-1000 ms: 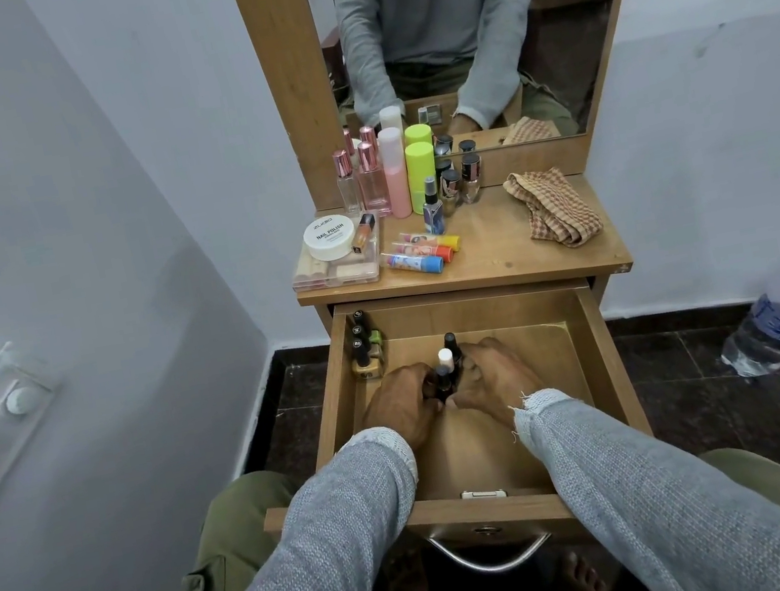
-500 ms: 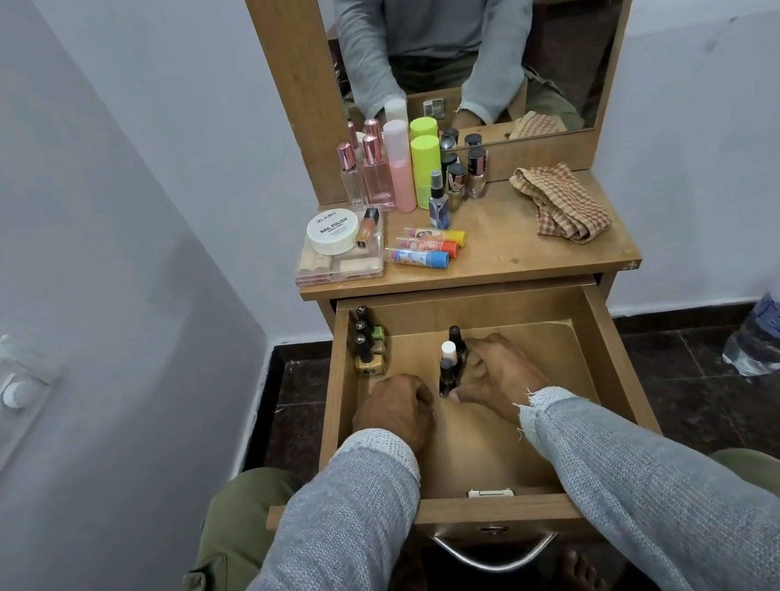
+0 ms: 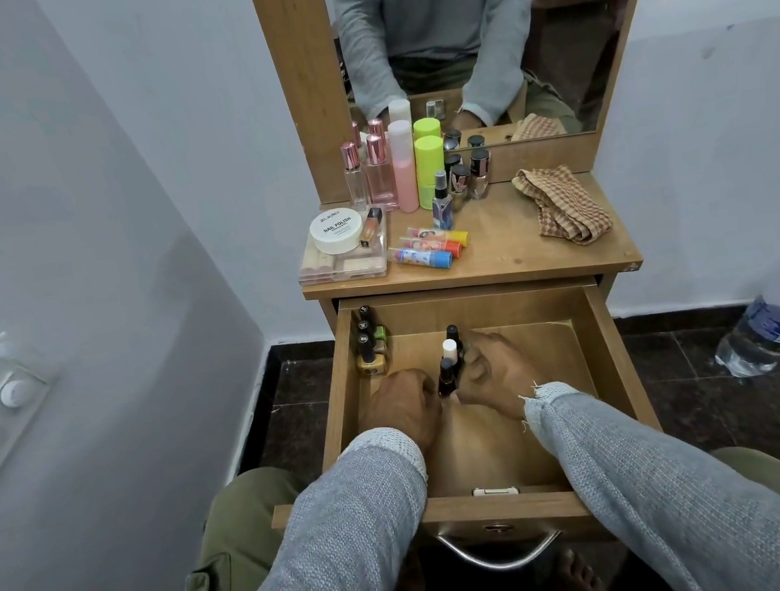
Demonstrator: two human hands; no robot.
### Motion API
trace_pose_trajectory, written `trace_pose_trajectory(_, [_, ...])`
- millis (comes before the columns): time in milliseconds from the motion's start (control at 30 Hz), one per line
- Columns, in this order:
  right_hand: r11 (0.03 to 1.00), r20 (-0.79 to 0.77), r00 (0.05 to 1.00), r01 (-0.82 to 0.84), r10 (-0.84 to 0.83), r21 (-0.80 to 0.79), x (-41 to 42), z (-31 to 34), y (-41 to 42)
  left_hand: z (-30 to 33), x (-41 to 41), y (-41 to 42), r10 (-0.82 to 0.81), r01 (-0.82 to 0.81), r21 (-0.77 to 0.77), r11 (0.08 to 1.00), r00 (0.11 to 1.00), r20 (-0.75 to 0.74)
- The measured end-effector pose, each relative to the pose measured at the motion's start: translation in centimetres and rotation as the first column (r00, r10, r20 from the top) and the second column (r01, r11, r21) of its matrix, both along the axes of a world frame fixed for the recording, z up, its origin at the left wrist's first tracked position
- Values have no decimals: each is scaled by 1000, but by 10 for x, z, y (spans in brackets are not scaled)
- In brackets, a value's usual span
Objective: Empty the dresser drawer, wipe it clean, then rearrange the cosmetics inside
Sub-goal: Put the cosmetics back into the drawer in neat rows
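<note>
Comparing w/ a sec before, both hands had barely shifted: left hand (image 3: pixel 403 399) and right hand (image 3: pixel 487 372) stayed curled round the small bottles (image 3: pixel 449 363) standing mid-drawer (image 3: pixel 608 361), a row of polish bottles (image 3: pixel 369 345) already in its back-left corner, so rearranging looked underway, most cosmetics (image 3: pixel 412 197) left up top. Fingertips were hidden behind knuckles; exact pinch and bottle count couldn't be told.

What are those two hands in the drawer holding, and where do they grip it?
Both the left hand and right hand close round a cluster of small bottles, gripping low on their bodies; the caps stick up free. The exact finger contact is hidden.
</note>
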State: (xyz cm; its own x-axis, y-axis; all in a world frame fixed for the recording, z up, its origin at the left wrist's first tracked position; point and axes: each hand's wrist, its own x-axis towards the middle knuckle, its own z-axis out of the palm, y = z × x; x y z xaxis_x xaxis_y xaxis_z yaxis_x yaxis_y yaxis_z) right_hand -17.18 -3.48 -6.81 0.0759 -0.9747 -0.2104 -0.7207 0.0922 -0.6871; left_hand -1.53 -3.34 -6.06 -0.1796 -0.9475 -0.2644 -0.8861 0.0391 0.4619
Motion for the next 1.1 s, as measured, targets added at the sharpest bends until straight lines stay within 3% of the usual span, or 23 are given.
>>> trace_pose_trajectory(367, [993,2,1000,19,-19,-115,-8,-6,-3,7,-8,-1,-59,60,-58,996,998,18])
trace_pose_trajectory(633, [991,60,998,4,4,-132,-10,-14,-8,5,-3,-1,-66,65,30,997,998,2])
trace_pose_trajectory(933, [993,28,997,-64,67,-99,-11,-9,-4,4,3,-1,174,-183,-104,978,980,-93])
trace_pose_trajectory(1100, [996,32,996,-78,79,-42,-4,-6,-3,5,-5,-7,206,-225,-123,966,967,-151])
